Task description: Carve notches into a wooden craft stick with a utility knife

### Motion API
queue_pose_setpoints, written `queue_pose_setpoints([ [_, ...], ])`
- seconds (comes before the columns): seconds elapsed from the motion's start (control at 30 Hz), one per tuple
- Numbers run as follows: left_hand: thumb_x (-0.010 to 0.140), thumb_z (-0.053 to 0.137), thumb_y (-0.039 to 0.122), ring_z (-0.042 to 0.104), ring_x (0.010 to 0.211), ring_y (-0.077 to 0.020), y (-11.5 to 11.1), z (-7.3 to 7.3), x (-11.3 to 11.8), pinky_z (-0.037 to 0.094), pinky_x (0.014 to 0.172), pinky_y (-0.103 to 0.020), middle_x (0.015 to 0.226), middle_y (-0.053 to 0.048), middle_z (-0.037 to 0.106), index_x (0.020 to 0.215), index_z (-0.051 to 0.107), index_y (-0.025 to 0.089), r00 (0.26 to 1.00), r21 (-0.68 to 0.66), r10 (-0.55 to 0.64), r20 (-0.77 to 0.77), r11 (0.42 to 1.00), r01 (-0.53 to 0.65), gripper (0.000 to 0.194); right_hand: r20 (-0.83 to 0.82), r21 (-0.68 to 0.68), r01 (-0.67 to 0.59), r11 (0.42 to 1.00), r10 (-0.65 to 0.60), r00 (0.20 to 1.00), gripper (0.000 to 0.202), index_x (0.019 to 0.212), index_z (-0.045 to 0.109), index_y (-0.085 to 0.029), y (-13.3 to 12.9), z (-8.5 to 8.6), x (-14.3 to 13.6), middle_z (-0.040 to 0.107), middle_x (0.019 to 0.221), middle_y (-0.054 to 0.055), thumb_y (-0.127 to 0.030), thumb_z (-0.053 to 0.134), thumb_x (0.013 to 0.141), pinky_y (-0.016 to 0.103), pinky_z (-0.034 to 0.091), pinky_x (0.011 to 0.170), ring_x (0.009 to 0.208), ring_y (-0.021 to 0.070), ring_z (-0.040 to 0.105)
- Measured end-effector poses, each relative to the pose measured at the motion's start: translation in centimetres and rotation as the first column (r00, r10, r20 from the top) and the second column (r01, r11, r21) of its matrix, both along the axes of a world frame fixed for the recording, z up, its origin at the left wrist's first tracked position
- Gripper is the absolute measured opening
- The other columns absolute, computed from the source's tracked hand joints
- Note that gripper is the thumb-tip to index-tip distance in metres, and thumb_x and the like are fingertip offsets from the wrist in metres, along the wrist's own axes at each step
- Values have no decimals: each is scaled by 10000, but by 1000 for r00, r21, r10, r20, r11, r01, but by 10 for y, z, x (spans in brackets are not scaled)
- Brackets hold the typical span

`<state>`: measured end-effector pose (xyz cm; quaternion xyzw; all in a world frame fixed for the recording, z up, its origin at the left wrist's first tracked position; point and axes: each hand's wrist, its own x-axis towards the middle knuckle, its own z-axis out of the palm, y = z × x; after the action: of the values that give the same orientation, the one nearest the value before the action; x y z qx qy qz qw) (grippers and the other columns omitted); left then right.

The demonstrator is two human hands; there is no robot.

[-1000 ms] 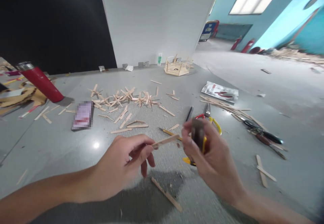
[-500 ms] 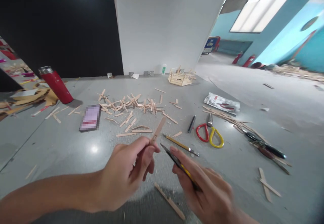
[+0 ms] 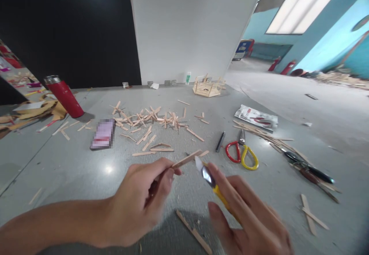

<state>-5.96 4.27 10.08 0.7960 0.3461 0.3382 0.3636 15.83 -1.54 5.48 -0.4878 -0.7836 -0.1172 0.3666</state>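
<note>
My left hand (image 3: 150,197) pinches one end of a flat wooden craft stick (image 3: 186,159) that points up to the right. In my right hand (image 3: 245,209) lies a yellow and black utility knife (image 3: 216,189), its blade by the stick's far end. Whether blade and wood touch, I cannot tell. The knife rests along the fingers, with the thumb lowered away from it. Below the hands, a notched craft stick (image 3: 194,232) lies on the grey surface. Behind the knife, the yellow craft knife seen earlier is mostly hidden.
Loose craft sticks (image 3: 150,118) lie scattered ahead, near a phone (image 3: 103,134) and a red flask (image 3: 65,97). Scissors (image 3: 241,153), a black pen-like rod (image 3: 220,141), a white packet (image 3: 256,117) and a black-handled tool (image 3: 308,166) are to the right. A stick-built frame (image 3: 208,87) stands farther back.
The held stick has tipped from steep to nearly level, toward the right. My right hand has turned the knife, bringing its blade up to the stick's end, and its thumb has dropped away.
</note>
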Motion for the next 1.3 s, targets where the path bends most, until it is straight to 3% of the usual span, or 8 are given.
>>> queue_pose_setpoints([
  [0.13, 1027, 393, 320, 277, 413, -63, 1, 6, 2, 229, 415, -197, 534, 91, 310, 940, 606, 173, 998, -34, 56, 8, 998, -56, 273, -54, 15, 99, 995, -98, 994, 719, 1589, 159, -253, 5, -6, 0, 674, 1198, 137, -127, 462, 949, 330, 601, 757, 992, 238, 697],
  [0.27, 1025, 382, 386, 327, 467, -78, 23, 3, 3, 255, 468, -205, 555, 74, 372, 921, 614, 171, 992, -85, 50, -114, 995, -59, 333, -91, -103, 32, 994, -42, 995, 582, 1548, 221, -223, 21, -9, 6, 680, 1170, 152, -211, 416, 1000, 328, 605, 743, 968, 223, 710],
  [0.4, 993, 437, 357, 382, 530, -89, 70, -18, -3, 275, 502, -206, 622, 39, 451, 822, 642, 158, 921, -240, -221, -320, 960, 147, 333, -110, -258, -93, 962, 67, 992, 416, 1411, 419, -202, 44, -11, 17, 722, 1008, 116, -215, 397, 996, 307, 579, 725, 863, 206, 718],
  [0.6, 975, 482, 465, 456, 405, -80, 118, -65, -13, 326, 431, -193, 572, 7, 548, 765, 601, 152, 764, -600, -589, -261, 720, 350, 396, -6, -414, -25, 910, 25, 1000, 237, 1145, 520, -159, 56, -32, 18, 696, 783, 70, -192, 369, 966, 281, 501, 587, 647, 190, 676],
  [0.8, 955, 506, 539, 534, 370, -110, 118, -75, -14, 366, 409, -201, 577, -1, 609, 905, 571, 167, 797, -689, -594, -109, 624, 370, 381, 320, -385, 39, 922, 94, 943, 297, 1106, 525, -177, 52, -54, 5, 647, 802, 44, -58, 346, 901, 261, 405, 530, 652, 185, 646],
  [1.03, 986, 470, 340, 542, 373, -98, 119, -77, -12, 384, 417, -194, 559, 18, 577, 778, 557, 171, 758, -631, -630, -169, 660, 407, 282, 612, -168, 114, 979, 13, 790, 297, 1017, 569, -197, 56, -59, -3, 632, 789, 38, 14, 413, 878, 293, 406, 590, 681, 184, 610],
  [1.17, 972, 461, 276, 538, 371, -110, 118, -74, -10, 397, 422, -207, 546, 21, 564, 746, 528, 185, 755, -605, -620, -214, 690, 396, 252, 663, -174, 141, 975, 10, 749, 210, 1002, 572, -217, 54, -58, -7, 616, 742, 22, -72, 437, 933, 304, 368, 542, 614, 171, 573],
  [1.3, 967, 466, 263, 487, 347, -105, 117, -73, -9, 369, 409, -215, 499, 28, 534, 724, 533, 191, 758, -591, -615, -217, 700, 400, 262, 684, -169, 136, 976, 17, 730, 269, 945, 580, -193, 53, -57, -12, 616, 774, 48, 20, 458, 836, 328, 383, 574, 660, 205, 581],
])
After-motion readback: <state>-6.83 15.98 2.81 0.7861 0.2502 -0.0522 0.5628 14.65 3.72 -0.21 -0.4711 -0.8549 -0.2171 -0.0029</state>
